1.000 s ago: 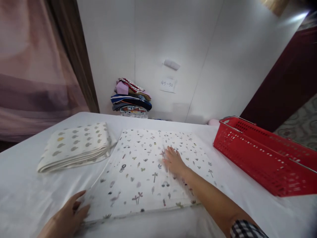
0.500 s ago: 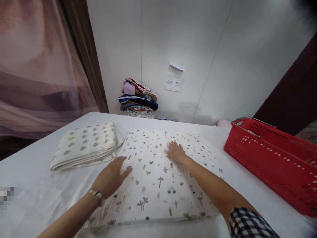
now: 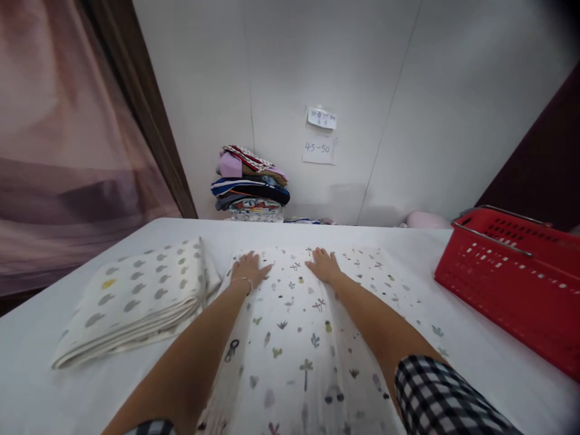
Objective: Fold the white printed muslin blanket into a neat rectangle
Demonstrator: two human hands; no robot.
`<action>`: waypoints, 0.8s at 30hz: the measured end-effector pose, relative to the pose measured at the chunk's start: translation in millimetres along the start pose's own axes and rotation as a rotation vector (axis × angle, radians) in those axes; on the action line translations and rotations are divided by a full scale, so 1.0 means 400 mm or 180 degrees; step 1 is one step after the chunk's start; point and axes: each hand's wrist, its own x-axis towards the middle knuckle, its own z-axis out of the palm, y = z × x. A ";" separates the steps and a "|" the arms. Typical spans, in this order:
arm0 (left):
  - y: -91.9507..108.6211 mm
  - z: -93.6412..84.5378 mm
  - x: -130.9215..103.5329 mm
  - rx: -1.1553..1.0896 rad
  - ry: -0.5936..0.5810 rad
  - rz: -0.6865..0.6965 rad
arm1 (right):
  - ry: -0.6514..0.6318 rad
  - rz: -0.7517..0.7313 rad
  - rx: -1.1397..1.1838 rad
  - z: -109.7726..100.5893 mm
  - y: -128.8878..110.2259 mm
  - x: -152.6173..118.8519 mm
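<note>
A white cloth (image 3: 290, 338) printed with small palm trees, cacti and pineapples lies spread out in front of me, reaching down past the lower edge of the view. On its far left part rests my left hand (image 3: 250, 270), palm down, fingers spread, a thin bracelet at the wrist. My right hand (image 3: 323, 264) lies flat on the same cloth near its far edge, fingers apart. Neither hand grips anything. Left of the cloth, a folded white cloth with grey apple-like prints (image 3: 140, 290) lies in a neat stack of layers.
A red plastic basket (image 3: 512, 296) with metal handles stands on the white table (image 3: 181, 228) at the right. Behind the table, a pile of folded textiles (image 3: 251, 184) leans near the wall. Paper labels (image 3: 319, 148) hang there. A pinkish curtain (image 3: 77, 151) hangs at left.
My left hand has moved forward and right from the cloth's left edge onto its far part. The right hand has shifted slightly to the far edge. The camera view has moved.
</note>
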 end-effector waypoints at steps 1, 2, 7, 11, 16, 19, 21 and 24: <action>-0.014 0.011 0.007 0.0014 0.0007 -0.0110 | 0.0030 -0.0030 0.0011 0.004 0.004 0.003; -0.026 0.020 0.010 0.0023 0.0024 -0.0158 | 0.0046 -0.0062 0.0031 0.005 0.007 0.004; -0.039 0.029 0.005 0.0095 0.0003 -0.0108 | -0.0041 -0.0104 0.0119 -0.006 0.022 0.010; -0.032 0.025 0.005 0.0177 0.0067 -0.0097 | 0.0011 0.0041 0.0107 -0.012 0.028 0.019; -0.038 0.034 0.014 0.0225 0.0073 -0.0139 | -0.0127 -0.0005 0.0140 -0.030 0.050 0.018; -0.038 0.037 0.017 0.0214 0.0070 -0.0189 | 0.0085 0.0234 -0.0024 -0.043 0.114 -0.005; -0.037 0.037 0.018 0.0215 0.0086 -0.0187 | 0.0237 0.0522 -0.0174 -0.047 0.178 -0.024; -0.036 0.037 0.018 0.0241 0.0137 -0.0158 | 0.0319 0.0911 -0.0235 -0.051 0.268 -0.041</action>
